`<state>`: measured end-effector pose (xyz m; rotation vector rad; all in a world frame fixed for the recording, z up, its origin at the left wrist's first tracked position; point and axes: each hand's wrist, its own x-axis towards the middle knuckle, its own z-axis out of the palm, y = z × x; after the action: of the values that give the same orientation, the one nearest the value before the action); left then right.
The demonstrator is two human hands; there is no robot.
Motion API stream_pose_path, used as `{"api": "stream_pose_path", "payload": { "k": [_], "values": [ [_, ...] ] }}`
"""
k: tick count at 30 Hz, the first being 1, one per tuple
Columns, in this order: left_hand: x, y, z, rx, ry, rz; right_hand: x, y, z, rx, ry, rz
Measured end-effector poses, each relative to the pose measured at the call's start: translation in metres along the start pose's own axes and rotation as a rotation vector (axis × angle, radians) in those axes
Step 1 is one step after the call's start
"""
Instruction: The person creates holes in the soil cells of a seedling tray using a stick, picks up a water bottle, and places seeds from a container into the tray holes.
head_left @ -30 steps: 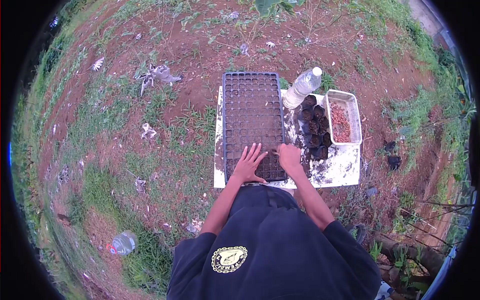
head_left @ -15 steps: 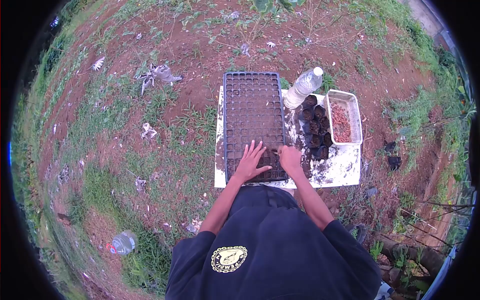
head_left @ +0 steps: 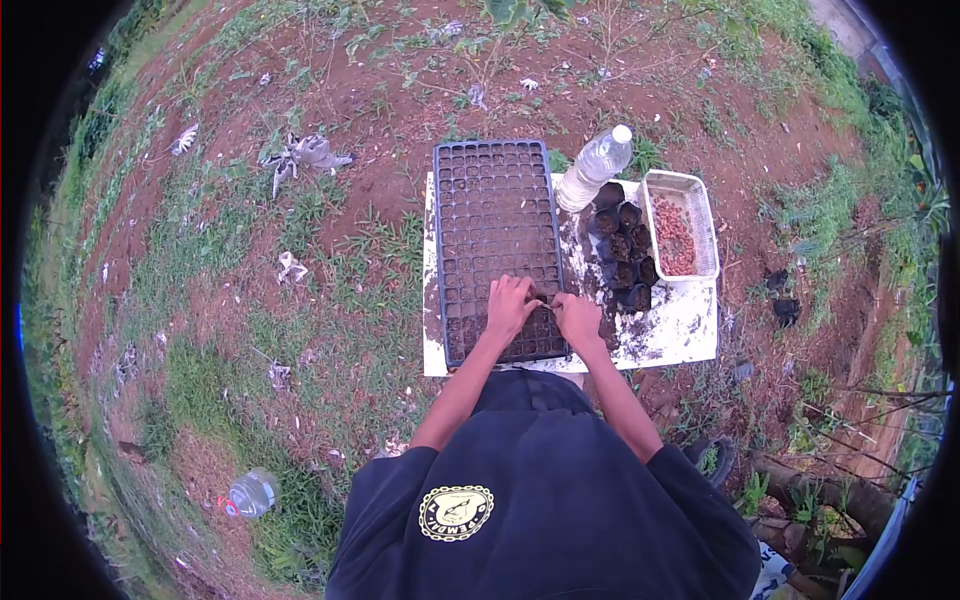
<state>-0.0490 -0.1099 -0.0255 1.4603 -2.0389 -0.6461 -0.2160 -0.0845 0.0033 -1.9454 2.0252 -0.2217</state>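
Observation:
A black seedling tray (head_left: 500,220) with many small square cells of dark soil lies lengthwise in front of me. Over its near right part, my left hand (head_left: 510,307) has its fingers curled in, tips down at the cells. My right hand (head_left: 577,320) is at the tray's right rim, thumb and fingers pinched together and pointing left. The fingertips of both hands nearly meet above one cell. Anything between them is too small or too covered to make out.
The tray lies on a white, soil-smeared board (head_left: 670,335). To its right stand a clear plastic bottle (head_left: 597,168), several black soil-filled pots (head_left: 622,240) and a white basket (head_left: 708,225) of reddish-brown seed-like pieces (head_left: 675,235). A large plastic bottle (head_left: 253,492) lies on the grass at left.
My left hand has drawn its spread fingers together and shifted right, closer to my right hand. My right hand stays pinched near the same spot. The view has tilted slightly.

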Motion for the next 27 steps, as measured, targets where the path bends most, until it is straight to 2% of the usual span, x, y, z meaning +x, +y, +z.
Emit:
{"api": "stream_pose_path", "payload": {
  "k": [12,27],
  "values": [
    [-0.0004,-0.0036,0.0016,-0.062,-0.019,-0.057,-0.0016,0.0038,-0.0001,0.039,-0.012,-0.004],
    [-0.0038,-0.0015,0.0013,-0.039,0.002,-0.007,-0.0046,0.0039,-0.0031,0.072,-0.002,-0.015]
  ]
}}
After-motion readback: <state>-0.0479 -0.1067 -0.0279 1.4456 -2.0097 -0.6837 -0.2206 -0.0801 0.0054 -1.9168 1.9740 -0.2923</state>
